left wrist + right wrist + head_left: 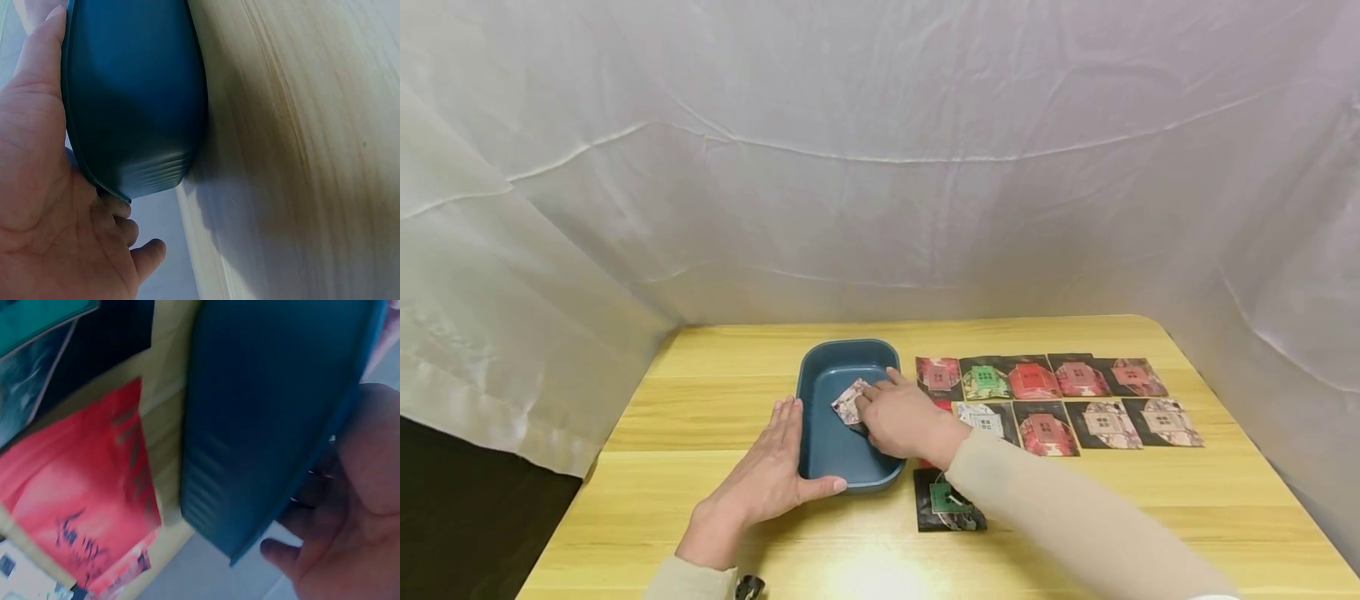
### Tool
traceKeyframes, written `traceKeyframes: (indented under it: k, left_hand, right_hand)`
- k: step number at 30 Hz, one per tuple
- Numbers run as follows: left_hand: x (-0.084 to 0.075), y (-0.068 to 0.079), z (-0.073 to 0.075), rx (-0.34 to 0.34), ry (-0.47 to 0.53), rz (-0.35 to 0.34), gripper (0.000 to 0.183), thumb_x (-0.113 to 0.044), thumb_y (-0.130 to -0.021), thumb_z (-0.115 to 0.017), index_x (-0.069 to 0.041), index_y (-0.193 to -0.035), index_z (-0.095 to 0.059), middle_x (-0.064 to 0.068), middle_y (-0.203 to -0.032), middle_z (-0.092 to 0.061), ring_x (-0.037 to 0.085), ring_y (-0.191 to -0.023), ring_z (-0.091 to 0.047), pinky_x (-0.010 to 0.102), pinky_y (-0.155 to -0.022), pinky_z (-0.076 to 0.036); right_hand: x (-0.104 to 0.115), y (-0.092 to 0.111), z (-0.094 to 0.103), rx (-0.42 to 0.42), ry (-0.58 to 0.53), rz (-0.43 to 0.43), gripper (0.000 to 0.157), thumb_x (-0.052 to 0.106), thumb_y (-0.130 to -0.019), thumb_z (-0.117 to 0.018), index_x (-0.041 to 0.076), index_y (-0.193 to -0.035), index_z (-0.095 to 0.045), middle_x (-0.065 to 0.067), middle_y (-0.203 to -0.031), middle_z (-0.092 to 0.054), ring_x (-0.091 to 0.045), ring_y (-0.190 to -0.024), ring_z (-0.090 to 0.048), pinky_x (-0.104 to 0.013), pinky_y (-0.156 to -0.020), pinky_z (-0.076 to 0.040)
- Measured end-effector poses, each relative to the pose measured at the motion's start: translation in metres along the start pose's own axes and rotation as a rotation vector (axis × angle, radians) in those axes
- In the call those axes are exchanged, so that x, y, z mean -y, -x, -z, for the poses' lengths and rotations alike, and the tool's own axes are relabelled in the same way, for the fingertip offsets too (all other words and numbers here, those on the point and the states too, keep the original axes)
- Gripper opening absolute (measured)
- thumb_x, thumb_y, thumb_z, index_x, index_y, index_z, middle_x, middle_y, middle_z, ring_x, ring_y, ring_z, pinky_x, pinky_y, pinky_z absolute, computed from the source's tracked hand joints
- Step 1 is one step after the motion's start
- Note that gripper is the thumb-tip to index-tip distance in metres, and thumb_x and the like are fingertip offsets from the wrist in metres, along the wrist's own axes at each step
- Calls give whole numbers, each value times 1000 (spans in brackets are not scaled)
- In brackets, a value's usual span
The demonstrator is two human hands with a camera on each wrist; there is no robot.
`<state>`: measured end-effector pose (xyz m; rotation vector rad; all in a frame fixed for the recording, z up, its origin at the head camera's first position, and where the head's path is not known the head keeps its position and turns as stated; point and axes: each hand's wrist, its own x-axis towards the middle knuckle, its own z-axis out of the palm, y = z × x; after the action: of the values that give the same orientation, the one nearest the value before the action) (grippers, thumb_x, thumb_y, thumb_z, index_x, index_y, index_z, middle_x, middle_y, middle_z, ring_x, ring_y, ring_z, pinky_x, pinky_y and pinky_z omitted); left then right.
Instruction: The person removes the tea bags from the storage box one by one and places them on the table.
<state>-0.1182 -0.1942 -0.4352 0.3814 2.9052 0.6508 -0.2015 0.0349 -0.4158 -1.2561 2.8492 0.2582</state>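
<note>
A dark blue rectangular tub (818,446) stands on the wooden table. My left hand (767,471) rests at its left and near sides, fingers straight along the left wall and thumb stretched along the front rim. In the left wrist view the palm lies close against the tub's wall (137,94). My right hand (906,417) reaches over the right rim and pinches a small flat packet (852,400) with a pale floral print inside the tub. The right fingertips are partly hidden; the right wrist view shows mostly the tub's outer wall (262,412).
Several flat packets, such as a green-labelled one (987,379), lie in two rows right of the tub. A red packet (87,481) lies beside the tub, and a black-and-green packet (929,512) is nearer me. A pale curtain (880,217) hangs behind the table.
</note>
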Motion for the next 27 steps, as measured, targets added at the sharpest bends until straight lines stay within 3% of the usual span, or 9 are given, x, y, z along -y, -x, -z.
traceKeyframes:
  k: [4, 8, 14, 18, 20, 24, 27]
  left_hand:
    - [0, 0, -1, -1, -6, 5, 137, -81, -82, -70, 10, -165, -9, 30, -173, -9, 45, -162, -8, 58, -130, -22]
    - [1, 0, -1, -6, -29, 3, 138, -83, -81, -68, 10, -165, -10, 30, -173, -10, 45, -162, -8, 59, -130, -20]
    - [0, 0, 0, -12, -102, -4, 138, -88, -80, -63, 9, -165, -14, 30, -173, -14, 44, -163, -10, 61, -130, -19]
    - [-1, -1, 2, -9, -133, -12, 137, -90, -81, -60, 9, -165, -16, 30, -172, -17, 44, -162, -11, 62, -130, -19]
    - [-1, -1, 3, -6, -137, -13, 136, -89, -81, -61, 9, -165, -16, 30, -172, -17, 44, -162, -12, 62, -130, -19]
    - [-2, -2, 3, -9, -131, -11, 134, -85, -82, -65, 10, -164, -16, 30, -172, -17, 44, -162, -12, 63, -130, -19]
    - [-2, -2, 3, -11, -123, -6, 133, -81, -83, -69, 10, -164, -17, 31, -172, -18, 44, -162, -12, 62, -130, -20]
  right_hand:
    - [10, -6, -1, 135, 54, -53, 41, 29, -108, -55, 15, -145, -65, -3, -143, -67, -23, -141, -57, -57, -130, -25]
    - [20, -7, -1, 194, 103, -52, 35, 29, -107, -56, 16, -136, -70, -1, -133, -73, -21, -132, -64, -57, -130, -25]
    - [31, -4, 1, 183, 37, -8, 25, 29, -106, -57, 16, -118, -75, -1, -114, -79, -20, -114, -73, -52, -124, -38]
    - [27, -8, 5, 165, -109, -2, 16, 26, -103, -60, 18, -105, -74, 0, -100, -78, -17, -96, -74, -42, -104, -54]
    - [20, -13, 8, 137, -171, -10, 13, 22, -102, -62, 18, -105, -74, 1, -98, -77, -16, -92, -72, -40, -96, -57]
    - [2, -25, 8, 68, -178, -35, 17, 24, -97, -71, 16, -112, -73, -1, -108, -74, -19, -102, -71, -40, -99, -57]
    - [-6, -33, 3, 89, -147, -47, 42, 39, -91, -82, 14, -121, -70, -4, -123, -71, -23, -120, -67, -40, -113, -50]
